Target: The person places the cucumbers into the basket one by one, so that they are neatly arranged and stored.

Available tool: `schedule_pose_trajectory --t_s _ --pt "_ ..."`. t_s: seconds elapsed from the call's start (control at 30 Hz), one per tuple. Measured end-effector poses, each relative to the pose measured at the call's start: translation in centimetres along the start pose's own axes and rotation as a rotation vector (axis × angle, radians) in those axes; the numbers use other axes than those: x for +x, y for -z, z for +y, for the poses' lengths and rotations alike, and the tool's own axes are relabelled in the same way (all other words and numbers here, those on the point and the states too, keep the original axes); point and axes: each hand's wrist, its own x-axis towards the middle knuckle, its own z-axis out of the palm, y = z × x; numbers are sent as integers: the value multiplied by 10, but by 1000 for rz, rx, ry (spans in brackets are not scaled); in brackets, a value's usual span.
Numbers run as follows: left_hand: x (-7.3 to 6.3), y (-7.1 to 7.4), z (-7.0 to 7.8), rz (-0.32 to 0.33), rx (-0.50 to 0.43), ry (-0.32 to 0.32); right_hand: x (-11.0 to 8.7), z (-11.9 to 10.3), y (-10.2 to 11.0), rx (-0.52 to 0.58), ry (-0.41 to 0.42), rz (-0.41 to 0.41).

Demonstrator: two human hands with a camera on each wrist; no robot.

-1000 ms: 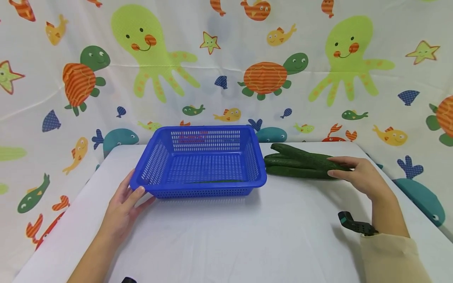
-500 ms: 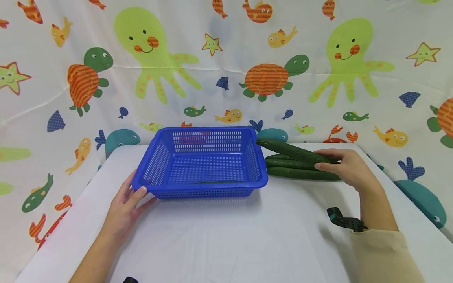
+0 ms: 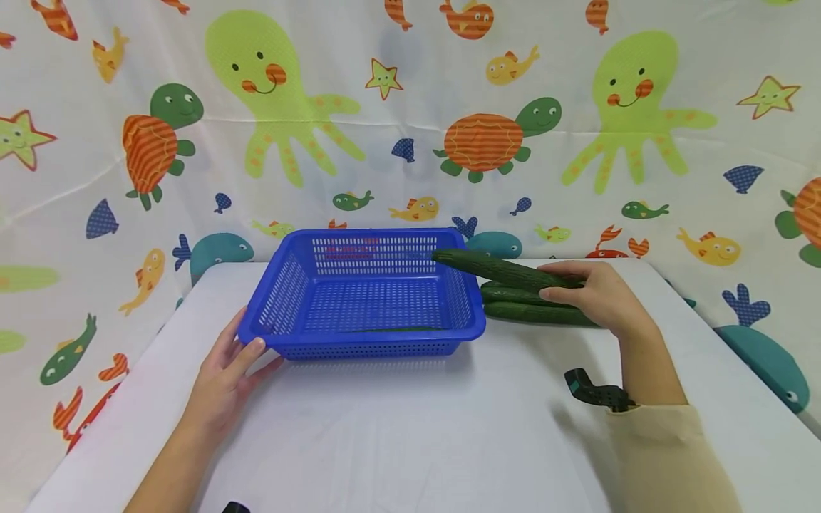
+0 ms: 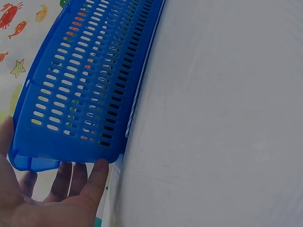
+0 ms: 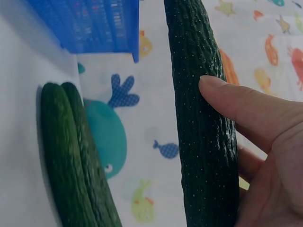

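My right hand (image 3: 593, 293) grips a dark green, bumpy cucumber (image 3: 490, 267) near one end, thumb on the near side. The cucumber's far end reaches over the right rim of a blue plastic basket (image 3: 359, 338). In the right wrist view, the cucumber (image 5: 201, 123) stands away from the two others lying below. At the basket's front left corner, my left hand (image 3: 224, 374) holds the rim, thumb on top and fingers beneath; its fingertips meet the basket wall (image 4: 71, 94) in the left wrist view. A green strip of cucumber (image 3: 400, 330) shows inside, mostly hidden by the front wall.
More cucumbers (image 3: 535, 313) lie side by side on the white-covered table (image 3: 398, 434), just right of the basket. Behind the table hangs a curtain (image 3: 410, 85) printed with sea animals. A black wrist device (image 3: 593, 390) sits on the right forearm.
My right hand has lifted the cucumber off the pile and moved left, bringing its far end above the basket's right rim. The left hand and the basket stay in place.
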Motion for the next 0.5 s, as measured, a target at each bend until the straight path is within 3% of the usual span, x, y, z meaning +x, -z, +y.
schedule_pose_trajectory --t_s 0.5 --pt "5 4 2 6 17 29 24 -40 -29 47 39 -43"
